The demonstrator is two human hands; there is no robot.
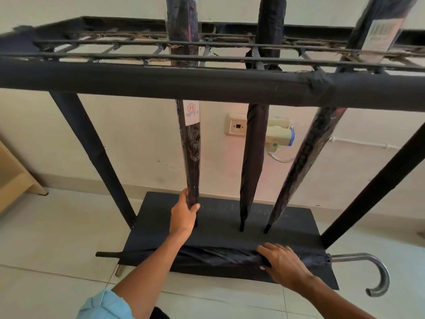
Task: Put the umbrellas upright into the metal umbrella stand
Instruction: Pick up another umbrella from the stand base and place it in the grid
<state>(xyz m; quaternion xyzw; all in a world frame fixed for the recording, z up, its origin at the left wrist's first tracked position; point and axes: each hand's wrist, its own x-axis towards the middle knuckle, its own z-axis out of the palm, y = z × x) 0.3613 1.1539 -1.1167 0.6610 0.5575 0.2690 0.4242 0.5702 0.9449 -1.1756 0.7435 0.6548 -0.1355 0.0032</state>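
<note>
A black metal umbrella stand fills the view, with a grid top and a black base mat. Three dark umbrellas stand upright through the grid: a plastic-wrapped one on the left, a plain one in the middle, and a wrapped one leaning on the right. My left hand grips the left umbrella near its tip. A fourth black umbrella lies flat across the front of the mat, with its curved metal handle at the right. My right hand is wrapped over this lying umbrella.
The stand is against a cream wall with a socket and plugged-in adapter behind the middle umbrella. A light wooden shelf unit stands at the far left. The floor is pale tile. The stand's thick front bar crosses at chest height.
</note>
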